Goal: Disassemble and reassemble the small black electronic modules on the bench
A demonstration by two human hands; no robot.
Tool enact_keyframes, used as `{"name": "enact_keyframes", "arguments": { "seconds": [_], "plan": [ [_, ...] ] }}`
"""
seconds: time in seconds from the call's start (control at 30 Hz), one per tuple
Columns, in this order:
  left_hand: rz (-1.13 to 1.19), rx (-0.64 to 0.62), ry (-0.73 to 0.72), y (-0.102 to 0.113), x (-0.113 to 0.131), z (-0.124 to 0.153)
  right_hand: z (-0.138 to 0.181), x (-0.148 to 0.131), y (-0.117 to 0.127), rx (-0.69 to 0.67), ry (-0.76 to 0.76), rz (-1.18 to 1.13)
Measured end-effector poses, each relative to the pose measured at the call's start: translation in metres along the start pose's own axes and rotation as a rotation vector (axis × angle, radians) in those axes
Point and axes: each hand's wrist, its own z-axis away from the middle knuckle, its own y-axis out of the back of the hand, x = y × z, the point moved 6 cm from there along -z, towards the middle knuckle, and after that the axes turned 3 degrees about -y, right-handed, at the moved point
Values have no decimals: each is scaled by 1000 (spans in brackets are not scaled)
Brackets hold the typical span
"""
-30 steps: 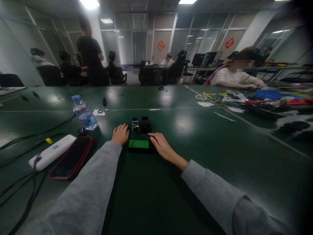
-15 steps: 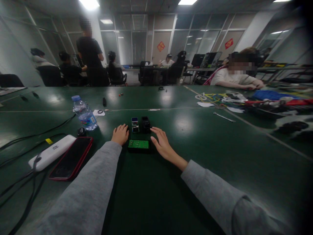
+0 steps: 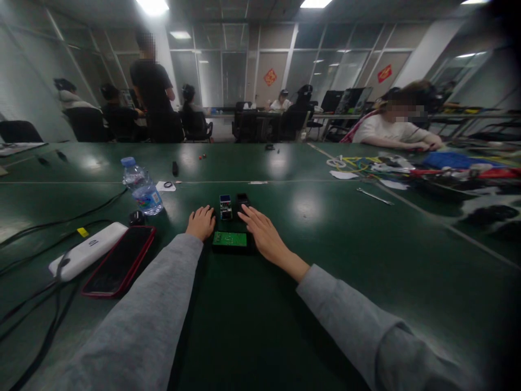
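Note:
A small green circuit board (image 3: 230, 239) in a black tray lies on the green table (image 3: 309, 260) between my hands. Just behind it stand a small blue-and-white component (image 3: 225, 206) and a black block (image 3: 243, 199). My left hand (image 3: 201, 222) rests on the table at the board's left edge, fingers curled under, with nothing visible in them. My right hand (image 3: 262, 232) is open, fingers stretched forward, its fingertips over the black block.
A water bottle (image 3: 141, 187), a white power bank (image 3: 87, 250), a red-cased phone (image 3: 120, 260) and black cables (image 3: 49, 228) lie to the left. A co-worker (image 3: 391, 127) sits at the far right by cluttered wires and tools (image 3: 407, 168). Other people sit and stand at the back.
My right hand has slid forward and left from beside the board, so its fingertips now cover the black block. The left hand has not moved.

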Motion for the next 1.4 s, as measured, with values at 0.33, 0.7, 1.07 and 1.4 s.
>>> {"name": "enact_keyframes", "arguments": {
  "seconds": [0.33, 0.7, 1.07, 1.4],
  "plan": [
    [2, -11, 6, -4, -3, -2, -4, 12, -4, 25, -103, 93],
    [24, 5, -1, -1, -2, -1, -3, 24, 1, 64, -240, -52],
    [16, -7, -2, -1, -1, -1, -1, 59, 2, 279, -400, -257],
    [26, -24, -1, 0, -1, -1, 4, 66, -2, 319, -459, -274]
  ]
}}
